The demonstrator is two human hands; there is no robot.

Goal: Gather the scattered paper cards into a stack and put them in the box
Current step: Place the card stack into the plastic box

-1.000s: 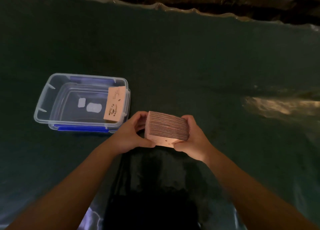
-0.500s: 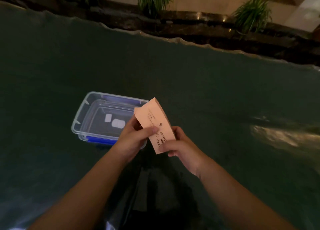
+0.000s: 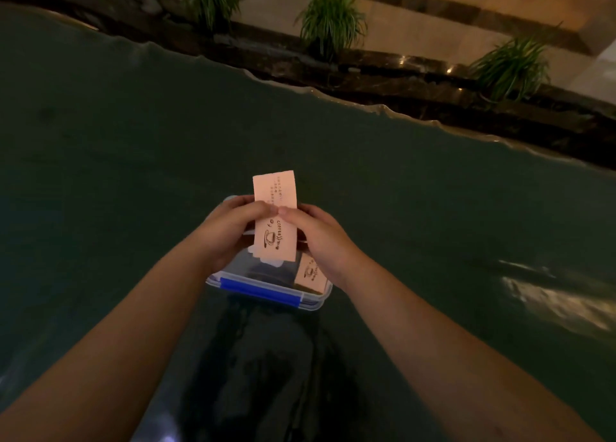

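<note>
I see both hands, left and right, each grip closed on the card stack. They hold it above the clear box, where another card leans.

Matt pink paper cards above a clear glossy plastic box; dark, faintly sheened covering drapes the worktop.

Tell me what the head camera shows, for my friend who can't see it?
Two hands, left hand and right hand, hold a stack of pink coffee cards above a clear plastic box on a dark green table. Another card leans inside.
</note>
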